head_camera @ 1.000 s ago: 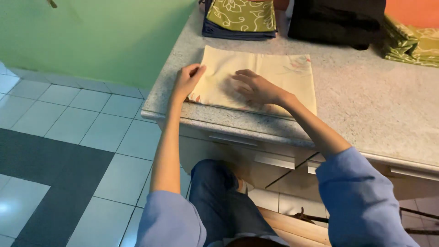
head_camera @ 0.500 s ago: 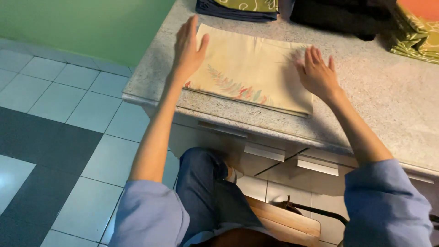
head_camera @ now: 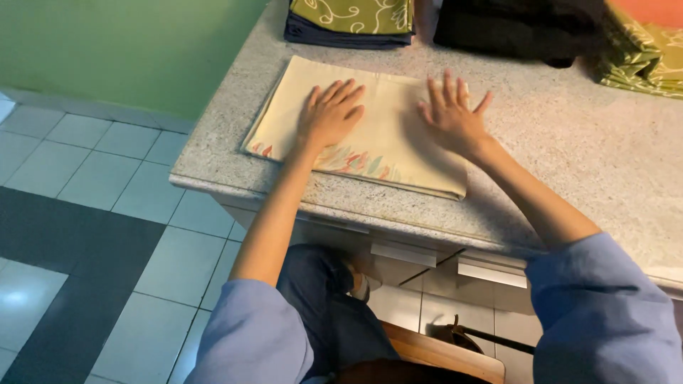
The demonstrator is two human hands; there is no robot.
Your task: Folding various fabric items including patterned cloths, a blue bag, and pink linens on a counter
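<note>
Item: folded cream cloth (head_camera: 384,142), long axis approx. left-right along granite counter (head_camera: 569,163). Our left hand (head_camera: 329,114) & right hand (head_camera: 452,117) lie flat on it, fingers spread, gripping nothing. Stacks behind cut off at frame top.

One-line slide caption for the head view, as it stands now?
Left hand and right hand lie flat, fingers spread, on a folded cream cloth on a speckled stone counter.

No packages, labels, signs or screens show anywhere on the counter or around it.
</note>
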